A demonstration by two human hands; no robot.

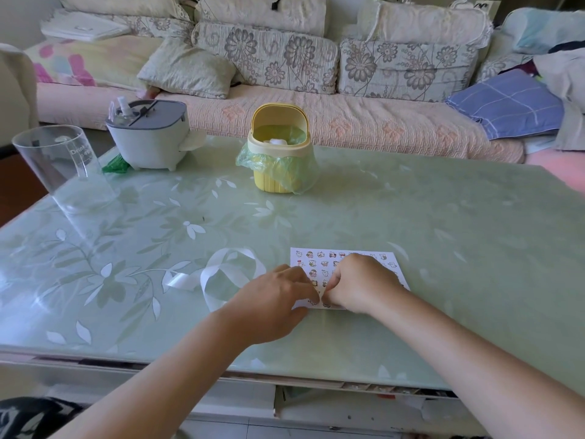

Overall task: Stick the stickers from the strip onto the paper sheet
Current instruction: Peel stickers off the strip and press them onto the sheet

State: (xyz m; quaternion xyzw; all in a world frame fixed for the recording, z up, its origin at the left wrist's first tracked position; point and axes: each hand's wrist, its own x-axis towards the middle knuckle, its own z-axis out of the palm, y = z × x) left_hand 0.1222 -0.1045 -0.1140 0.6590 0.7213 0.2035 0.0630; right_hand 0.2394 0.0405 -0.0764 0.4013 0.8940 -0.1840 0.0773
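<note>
The paper sheet (311, 263) lies flat on the green worktop (411, 201) in front of the person, a little to the right of centre. Its long side runs left to right, and rows of small cartoon stickers (321, 255) already cover the part that shows. The work is at its near-left corner, where the two hands meet fingertip to fingertip. The right hand (361, 285) sits over the middle of the sheet, knuckles up and fingers curled down towards that corner. Its grip is closed tight, but whether it pinches a sticker or only presses one down is hidden under the fingers, so I cannot tell. The left hand (269, 304) comes in from the left with its fingers fairly straight and their tips (311, 291) resting on the sheet's edge; it seems to steady the paper rather than hold anything. The strip (185, 282), a glossy white band, lies curled in a loose loop just beside the sheet on its left. One end runs towards the left wrist. The strip therefore lies leftward of both grips, and the left hand is clearly the nearer one to fetch from it. The free space on the sheet seems to be along the near edge. Further back stand a yellow bin (278, 153) and a clear cup (63, 166), well apart from the work.
</note>
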